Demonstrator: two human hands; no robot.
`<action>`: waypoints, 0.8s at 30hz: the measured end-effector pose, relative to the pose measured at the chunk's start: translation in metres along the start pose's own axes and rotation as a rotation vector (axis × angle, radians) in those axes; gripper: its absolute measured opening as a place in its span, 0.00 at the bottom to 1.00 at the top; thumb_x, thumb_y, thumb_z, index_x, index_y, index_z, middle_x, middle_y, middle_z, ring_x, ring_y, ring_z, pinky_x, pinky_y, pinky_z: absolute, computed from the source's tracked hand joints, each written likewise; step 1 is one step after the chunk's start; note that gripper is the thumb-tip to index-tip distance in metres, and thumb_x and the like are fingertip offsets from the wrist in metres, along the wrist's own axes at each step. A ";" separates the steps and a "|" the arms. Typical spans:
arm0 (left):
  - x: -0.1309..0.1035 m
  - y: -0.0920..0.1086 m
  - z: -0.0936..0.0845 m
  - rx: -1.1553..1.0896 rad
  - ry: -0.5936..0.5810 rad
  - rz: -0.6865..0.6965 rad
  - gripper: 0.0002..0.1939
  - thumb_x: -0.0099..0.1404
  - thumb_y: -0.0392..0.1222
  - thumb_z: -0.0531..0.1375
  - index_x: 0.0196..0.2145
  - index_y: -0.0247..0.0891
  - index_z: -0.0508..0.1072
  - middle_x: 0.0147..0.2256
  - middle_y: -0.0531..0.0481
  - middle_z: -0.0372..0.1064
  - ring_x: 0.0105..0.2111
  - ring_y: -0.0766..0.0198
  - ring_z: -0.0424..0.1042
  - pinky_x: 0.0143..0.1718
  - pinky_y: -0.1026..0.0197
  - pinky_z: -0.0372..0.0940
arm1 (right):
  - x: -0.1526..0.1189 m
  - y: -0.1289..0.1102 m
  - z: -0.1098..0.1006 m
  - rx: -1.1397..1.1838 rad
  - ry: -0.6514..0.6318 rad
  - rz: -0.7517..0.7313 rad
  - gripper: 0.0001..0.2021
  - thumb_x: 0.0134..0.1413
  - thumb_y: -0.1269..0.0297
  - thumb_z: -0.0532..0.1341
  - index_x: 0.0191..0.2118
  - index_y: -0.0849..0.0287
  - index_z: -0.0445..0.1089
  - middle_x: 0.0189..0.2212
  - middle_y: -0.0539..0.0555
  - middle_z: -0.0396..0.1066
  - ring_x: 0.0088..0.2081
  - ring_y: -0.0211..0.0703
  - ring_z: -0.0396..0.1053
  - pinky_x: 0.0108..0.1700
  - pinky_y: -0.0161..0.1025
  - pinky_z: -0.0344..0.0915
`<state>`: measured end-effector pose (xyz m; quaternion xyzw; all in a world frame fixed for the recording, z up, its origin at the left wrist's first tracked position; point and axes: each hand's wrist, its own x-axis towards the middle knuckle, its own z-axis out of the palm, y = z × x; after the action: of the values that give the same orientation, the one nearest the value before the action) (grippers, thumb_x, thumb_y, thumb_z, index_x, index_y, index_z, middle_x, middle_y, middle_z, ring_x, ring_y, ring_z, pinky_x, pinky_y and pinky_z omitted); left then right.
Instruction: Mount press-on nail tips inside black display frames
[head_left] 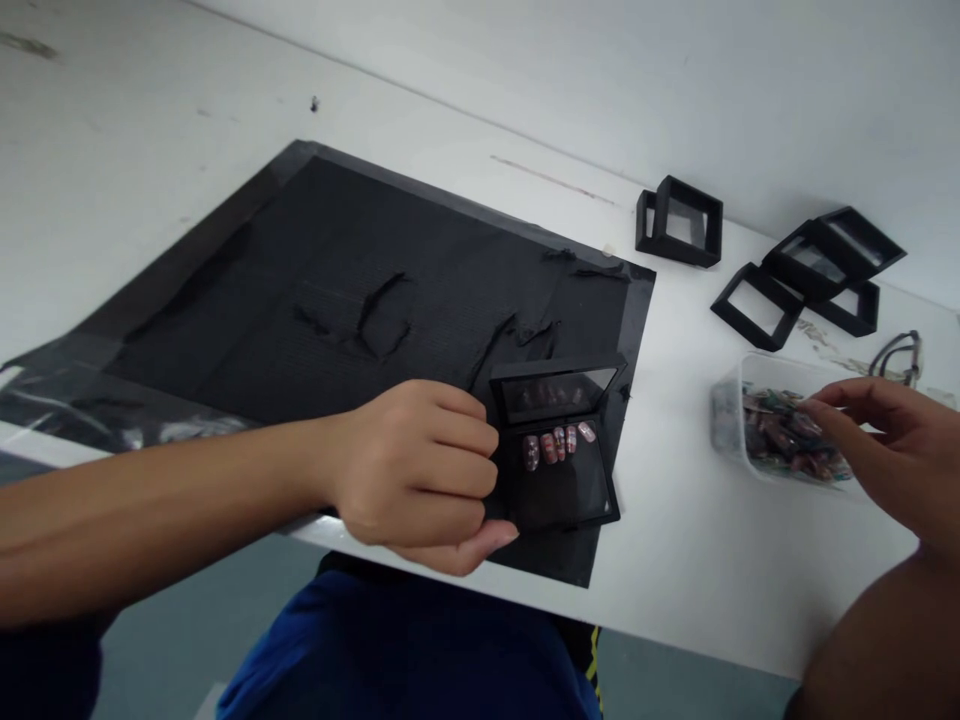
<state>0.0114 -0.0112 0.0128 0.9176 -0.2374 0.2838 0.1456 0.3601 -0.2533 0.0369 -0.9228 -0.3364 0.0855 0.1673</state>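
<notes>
We are holding the right hand [892,460] at the clear tub [725,425], thumb and forefinger close together above the mixed pieces [784,432]; the fingers are partly hiding the contact, so we cannot tell whether a piece is gripped. For a clean pick, we should be taking one piece by its edges, applying light fingertip pressure and leaving its neighbours undisturbed. We are resting the left hand [424,470] in a fist beside the open case [562,495], thumb extended near its lower corner; we should be keeping the knuckles clear of the raised lid [559,395].

The black case is lying at the right end of the black mat [450,240] on the white bench [675,570]. Five glossy false nails [549,448] are forming a row below the lid, pinkish and patterned, the rightmost sitting askew.
</notes>
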 end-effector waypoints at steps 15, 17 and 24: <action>-0.004 0.000 0.000 -0.034 -0.042 -0.047 0.20 0.62 0.38 0.65 0.16 0.39 0.64 0.17 0.58 0.62 0.19 0.71 0.63 0.22 0.62 0.64 | -0.003 0.016 -0.007 -0.189 -0.249 0.010 0.33 0.39 0.29 0.62 0.46 0.45 0.75 0.33 0.49 0.76 0.26 0.44 0.69 0.28 0.43 0.65; -0.006 0.001 0.000 -0.033 -0.066 -0.067 0.19 0.62 0.38 0.65 0.16 0.39 0.65 0.18 0.58 0.63 0.20 0.71 0.63 0.23 0.62 0.64 | -0.003 0.017 -0.005 -0.191 -0.246 -0.003 0.30 0.41 0.31 0.61 0.46 0.44 0.75 0.37 0.49 0.77 0.29 0.46 0.71 0.31 0.45 0.68; -0.009 0.001 0.000 -0.044 -0.074 -0.054 0.18 0.61 0.40 0.67 0.17 0.40 0.65 0.18 0.58 0.62 0.20 0.71 0.62 0.24 0.62 0.64 | -0.006 0.032 -0.012 -0.158 -0.163 -0.008 0.30 0.43 0.38 0.63 0.54 0.38 0.70 0.40 0.49 0.77 0.30 0.47 0.74 0.34 0.48 0.72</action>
<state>0.0042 -0.0092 0.0075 0.9301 -0.2237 0.2405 0.1645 0.3776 -0.2833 0.0365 -0.9218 -0.3582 0.1330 0.0662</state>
